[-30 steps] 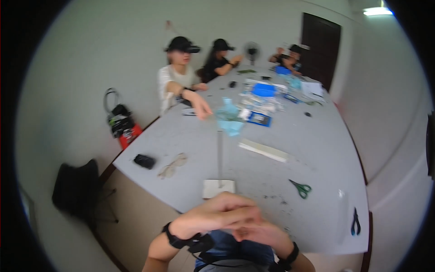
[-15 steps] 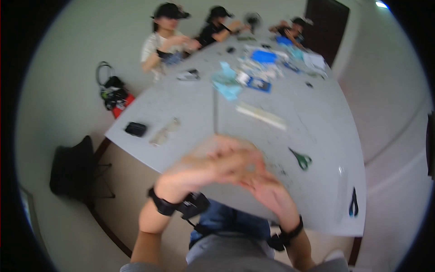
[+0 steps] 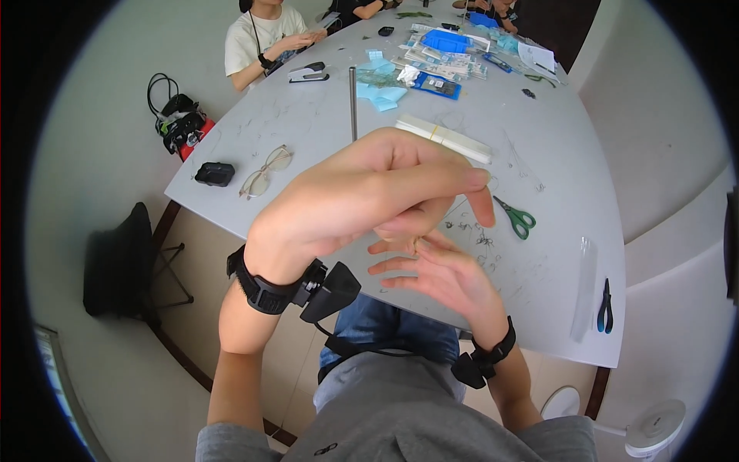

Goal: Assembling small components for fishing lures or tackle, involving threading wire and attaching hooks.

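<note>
Grey tabletop (image 3: pixel 308 131) lies under both raised hands. The left hand (image 3: pixel 362 196) hovers above the near edge, fingers curled loosely over the right hand (image 3: pixel 431 269), whose fingers are spread open, palm up; whether either pinches anything I cannot tell. Small wire hooks (image 3: pixel 469 227) lie scattered just beyond the fingertips. Green scissors (image 3: pixel 514 217) rest to the right, spectacles (image 3: pixel 265 171) toward the left edge.
</note>
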A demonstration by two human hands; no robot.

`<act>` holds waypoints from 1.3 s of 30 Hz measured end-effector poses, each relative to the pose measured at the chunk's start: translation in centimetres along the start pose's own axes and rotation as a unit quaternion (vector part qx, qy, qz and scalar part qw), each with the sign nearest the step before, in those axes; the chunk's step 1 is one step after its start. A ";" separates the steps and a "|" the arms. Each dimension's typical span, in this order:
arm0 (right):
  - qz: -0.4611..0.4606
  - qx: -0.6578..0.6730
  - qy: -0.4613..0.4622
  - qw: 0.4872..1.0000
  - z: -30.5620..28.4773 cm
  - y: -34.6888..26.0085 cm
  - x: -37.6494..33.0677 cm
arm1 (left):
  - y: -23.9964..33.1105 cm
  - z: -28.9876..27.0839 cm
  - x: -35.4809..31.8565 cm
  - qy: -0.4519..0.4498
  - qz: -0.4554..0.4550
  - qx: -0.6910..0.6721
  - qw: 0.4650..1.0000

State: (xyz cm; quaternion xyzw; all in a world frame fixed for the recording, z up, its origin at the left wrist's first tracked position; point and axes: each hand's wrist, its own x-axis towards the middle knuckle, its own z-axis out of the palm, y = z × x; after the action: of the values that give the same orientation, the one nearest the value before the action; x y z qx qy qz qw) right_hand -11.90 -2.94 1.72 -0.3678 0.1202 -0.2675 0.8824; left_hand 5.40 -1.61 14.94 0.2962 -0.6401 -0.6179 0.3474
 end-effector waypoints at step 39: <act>-0.014 -0.103 0.085 0.991 -2.3 -0.2 -1.1 | -3.1 -0.2 -6.3 0.027 -0.030 -0.046 0.998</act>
State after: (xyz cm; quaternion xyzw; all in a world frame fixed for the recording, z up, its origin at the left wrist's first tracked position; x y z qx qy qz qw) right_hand -13.81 -3.82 0.22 -0.4344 0.2160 -0.2966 0.8226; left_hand 9.07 3.24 11.36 0.3153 -0.5921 -0.6489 0.3590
